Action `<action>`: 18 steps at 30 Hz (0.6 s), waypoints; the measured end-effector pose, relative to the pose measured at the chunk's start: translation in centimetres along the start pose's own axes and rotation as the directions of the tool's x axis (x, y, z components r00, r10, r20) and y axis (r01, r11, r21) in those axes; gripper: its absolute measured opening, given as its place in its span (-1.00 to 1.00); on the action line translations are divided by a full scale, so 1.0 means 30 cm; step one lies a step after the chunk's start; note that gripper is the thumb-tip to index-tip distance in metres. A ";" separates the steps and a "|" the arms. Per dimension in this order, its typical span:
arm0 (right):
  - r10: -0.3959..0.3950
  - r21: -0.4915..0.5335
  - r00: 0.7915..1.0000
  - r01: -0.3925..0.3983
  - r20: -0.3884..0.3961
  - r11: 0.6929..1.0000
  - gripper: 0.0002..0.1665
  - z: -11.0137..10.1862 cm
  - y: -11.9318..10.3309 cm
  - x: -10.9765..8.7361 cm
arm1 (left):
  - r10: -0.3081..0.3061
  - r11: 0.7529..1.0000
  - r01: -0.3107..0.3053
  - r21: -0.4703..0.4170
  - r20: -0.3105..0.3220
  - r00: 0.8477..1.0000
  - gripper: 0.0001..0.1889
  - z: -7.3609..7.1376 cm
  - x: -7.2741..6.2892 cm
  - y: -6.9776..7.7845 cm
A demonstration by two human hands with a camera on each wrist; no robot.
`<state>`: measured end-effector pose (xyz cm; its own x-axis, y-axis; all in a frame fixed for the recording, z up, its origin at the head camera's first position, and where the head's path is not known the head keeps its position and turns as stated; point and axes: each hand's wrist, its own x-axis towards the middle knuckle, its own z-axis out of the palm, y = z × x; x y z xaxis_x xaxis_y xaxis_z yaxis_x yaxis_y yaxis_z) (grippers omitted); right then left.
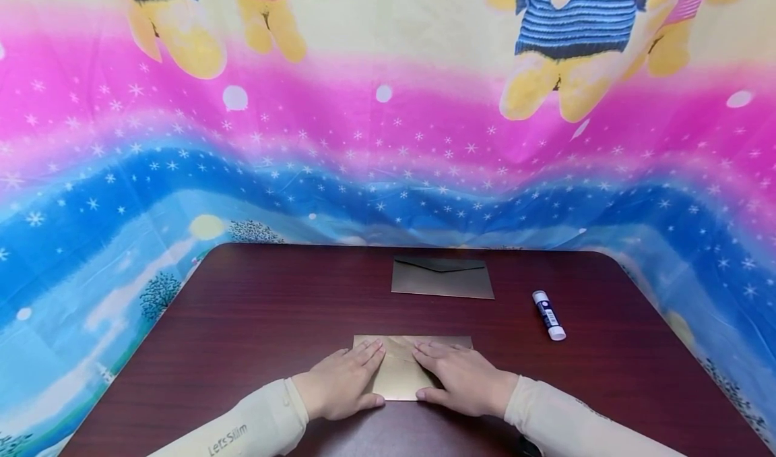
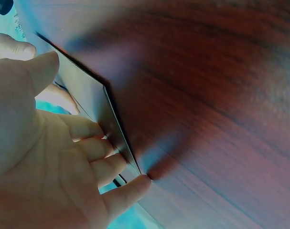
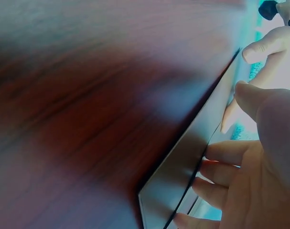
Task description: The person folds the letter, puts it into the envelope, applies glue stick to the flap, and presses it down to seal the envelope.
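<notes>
A gold paper envelope lies flat on the table near its front, with crease lines near the top. My left hand rests on the left part with its fingers straight, the thumb at the bottom edge. On the opposite side my right hand lies with fingers extended over the right part, its thumb also at the bottom edge. In the left wrist view the fingertips reach the envelope along its side. The right wrist view has the straight fingers over the envelope. Both hands cover much of it.
Further back on the dark red wooden table lies a second, darker envelope with its pointed flap at the top. A white and blue glue stick lies to the right. A printed cloth hangs behind the table and along its sides.
</notes>
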<state>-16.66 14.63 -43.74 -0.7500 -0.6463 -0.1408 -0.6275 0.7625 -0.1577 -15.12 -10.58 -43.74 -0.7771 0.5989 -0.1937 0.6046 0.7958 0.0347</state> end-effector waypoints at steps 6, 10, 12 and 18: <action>0.011 0.005 1.000 -0.012 0.016 1.000 -0.17 -0.005 0.018 -0.018 | -0.003 1.000 0.003 0.000 0.002 1.000 -0.15 0.000 0.000 0.000; 0.025 0.014 0.999 -0.025 0.025 1.000 -0.17 -0.015 0.037 -0.039 | -0.003 1.000 0.003 0.002 0.004 1.000 -0.15 -0.004 -0.002 0.002; 0.032 0.025 0.999 -0.032 0.029 0.999 -0.17 -0.021 0.049 -0.051 | -0.001 1.000 0.001 0.005 0.004 1.000 -0.15 -0.005 -0.003 0.002; 0.056 0.047 0.997 -0.059 0.048 0.997 -0.19 -0.037 0.090 -0.091 | 0.000 1.000 0.000 0.000 0.006 1.000 -0.15 -0.008 -0.004 0.000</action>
<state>-16.54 18.49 -42.71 -0.7733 -0.6029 -0.1961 -0.5718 0.7968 -0.1951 -15.08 -10.64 -43.48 -0.7759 0.5985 -0.1994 0.6047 0.7957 0.0351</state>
